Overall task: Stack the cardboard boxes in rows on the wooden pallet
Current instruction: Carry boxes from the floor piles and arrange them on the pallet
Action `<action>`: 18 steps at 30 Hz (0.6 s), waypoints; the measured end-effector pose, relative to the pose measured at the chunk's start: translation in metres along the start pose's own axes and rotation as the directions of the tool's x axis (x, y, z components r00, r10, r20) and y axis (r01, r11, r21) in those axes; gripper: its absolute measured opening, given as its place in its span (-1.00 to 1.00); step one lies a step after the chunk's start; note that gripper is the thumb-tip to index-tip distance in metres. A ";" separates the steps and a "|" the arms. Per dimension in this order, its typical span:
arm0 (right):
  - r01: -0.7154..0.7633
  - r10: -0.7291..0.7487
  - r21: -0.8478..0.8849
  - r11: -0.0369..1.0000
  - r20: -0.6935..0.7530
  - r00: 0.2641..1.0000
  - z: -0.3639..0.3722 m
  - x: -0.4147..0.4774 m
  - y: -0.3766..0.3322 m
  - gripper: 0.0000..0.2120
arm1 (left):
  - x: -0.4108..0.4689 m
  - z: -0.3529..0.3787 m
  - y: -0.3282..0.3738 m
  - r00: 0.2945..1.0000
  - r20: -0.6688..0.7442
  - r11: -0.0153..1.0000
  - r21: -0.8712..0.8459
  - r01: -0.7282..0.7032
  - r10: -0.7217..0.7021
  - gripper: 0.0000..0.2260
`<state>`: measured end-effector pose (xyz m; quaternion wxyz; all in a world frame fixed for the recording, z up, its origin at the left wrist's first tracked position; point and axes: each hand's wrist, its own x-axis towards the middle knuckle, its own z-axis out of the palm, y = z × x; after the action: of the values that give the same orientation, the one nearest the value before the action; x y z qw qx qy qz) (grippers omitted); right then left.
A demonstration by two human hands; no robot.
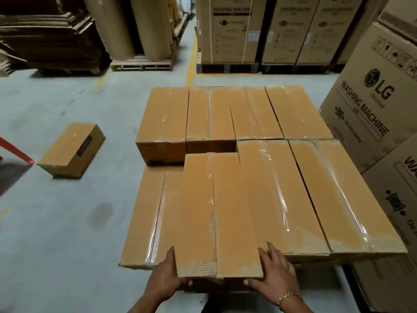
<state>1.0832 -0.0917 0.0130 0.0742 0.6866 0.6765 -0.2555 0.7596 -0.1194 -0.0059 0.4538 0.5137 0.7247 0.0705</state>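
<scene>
A long taped cardboard box (214,211) lies in the near row of the stack, overlapping a lower box (146,218) on its left. My left hand (165,276) grips the near left corner of this box, thumb up its side. My right hand (276,274) grips the near right corner, fingers lying on its top and against the neighbouring box (277,195). Another box (343,197) completes the near row on the right. Behind stands a far row of several boxes (225,114). The wooden pallet under the stack is hidden.
One loose box (72,150) lies on the grey floor to the left, beside a red bar (15,150). Large washing machine cartons (379,109) stand close on the right and along the back. Cardboard rolls (135,26) and flat sheets sit on pallets at the far left.
</scene>
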 end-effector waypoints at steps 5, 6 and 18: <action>-0.020 0.020 -0.069 0.997 0.006 1.000 -0.004 0.035 -0.006 0.06 | 0.039 -0.007 0.002 1.000 -0.001 1.000 0.010 0.004 -0.004 0.06; -0.027 0.027 -0.075 0.997 0.003 1.000 -0.004 0.042 -0.008 0.07 | 0.045 -0.008 0.003 1.000 -0.005 1.000 0.009 0.007 -0.007 0.06; -0.075 0.086 -0.151 0.986 0.071 0.994 0.001 0.100 -0.014 0.29 | 0.099 -0.012 0.006 0.990 0.105 0.996 0.006 0.092 -0.092 0.18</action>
<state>1.0648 -0.0021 -0.0293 0.1611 0.6957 0.6620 -0.2277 0.7482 -0.0320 -0.0537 0.4938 0.4831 0.7227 0.0220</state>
